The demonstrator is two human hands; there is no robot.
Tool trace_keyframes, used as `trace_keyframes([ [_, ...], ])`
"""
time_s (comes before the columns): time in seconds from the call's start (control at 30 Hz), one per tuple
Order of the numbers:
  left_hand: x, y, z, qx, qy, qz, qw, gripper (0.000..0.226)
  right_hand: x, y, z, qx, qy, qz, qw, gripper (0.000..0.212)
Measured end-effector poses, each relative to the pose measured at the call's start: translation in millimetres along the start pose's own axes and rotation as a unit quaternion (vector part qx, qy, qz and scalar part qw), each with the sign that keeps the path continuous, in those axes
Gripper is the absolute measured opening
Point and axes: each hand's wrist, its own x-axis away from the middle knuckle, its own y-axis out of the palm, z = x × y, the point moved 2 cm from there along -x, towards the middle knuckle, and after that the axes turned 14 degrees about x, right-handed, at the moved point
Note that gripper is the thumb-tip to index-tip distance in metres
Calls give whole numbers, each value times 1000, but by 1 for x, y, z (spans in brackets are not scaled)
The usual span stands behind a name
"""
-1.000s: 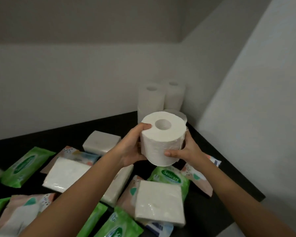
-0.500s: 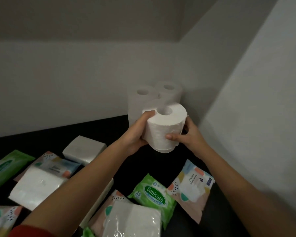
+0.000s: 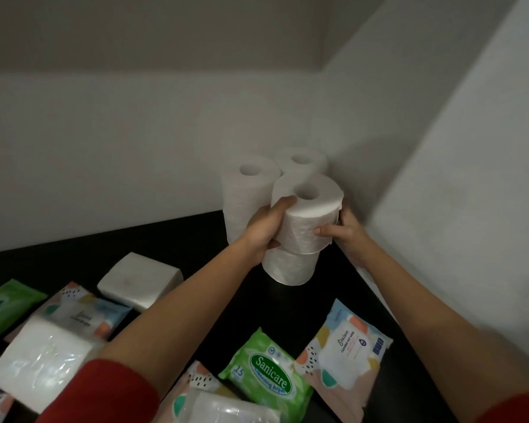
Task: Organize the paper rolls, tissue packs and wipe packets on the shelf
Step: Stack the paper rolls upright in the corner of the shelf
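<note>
Two hands: left hand (image 3: 264,230) and right hand (image 3: 347,236) both clasped one paper roll (image 3: 307,215). Left was at its 9 o'clock with fingers curled onto the top rim, right at its 3 o'clock with the thumb across the front.
Held roll: upright, slightly tilted, directly over a lower roll (image 3: 289,267) at its 6 o'clock. Touching or just above, couldn't tell.
Location: back right corner of the black shelf (image 3: 196,239), near the side wall (image 3: 440,209).
Neighbours: tall roll (image 3: 246,190) at 10 o'clock of the held one, second tall roll (image 3: 303,161) at 12 o'clock, both by the back wall (image 3: 135,148).
Delta vs 1.0 s ago: roll had been up near the person, over the packets. It had since gone away into the corner and down.
Delta vs 0.5 s ago: roll had been in front of the tall rolls and hid the lower roll. Lower roll now showed under it. Two-handed grip unchanged.
Foreground: Sanicare wipe packet (image 3: 266,370) at 6 o'clock of the view, patterned wipe packet (image 3: 345,352) just beside it at 5 o'clock, white tissue pack (image 3: 139,280) at 8 o'clock.
Sleeves: red sleeve (image 3: 104,392) showed on the left forearm.
</note>
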Motion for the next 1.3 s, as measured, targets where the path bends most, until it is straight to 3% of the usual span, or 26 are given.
trace_keyframes([
  [0.13, -5, -2, -1, -45, 20, 5, 999, 56, -9, 1, 8, 16, -4, -20, 1000, 96],
  [0.3, -6, -5, 1, -47, -1, 5, 999, 46, -10, 2, 14, 17, -16, -32, 999, 90],
  [0.37, -4, -5, 2, -46, -14, 16, 999, 49, -8, 2, 13, -21, -8, -15, 1000, 72],
  [0.47, -1, -5, 4, -56, -29, 35, 997, 56, -7, 1, 11, -166, 40, 59, 984, 27],
  [0.5, -1, -5, 4, -57, -31, 40, 997, 58, -8, 1, 11, -199, 55, 76, 976, 21],
  [0.6, -2, -4, 5, -50, -32, 42, 997, 58, -11, 7, 11, -169, 115, 77, 976, 46],
  [0.73, -3, -4, 4, -41, -31, 35, 998, 56, -13, 20, 8, -135, 132, 57, 980, 59],
  [1.03, -1, -10, 1, -41, -46, 33, 998, 60, -12, 23, 5, -187, 116, 93, 971, 37],
  [1.3, -2, -10, -2, -25, -40, 26, 999, 61, -10, 23, 9, -171, 131, 103, 971, 54],
])
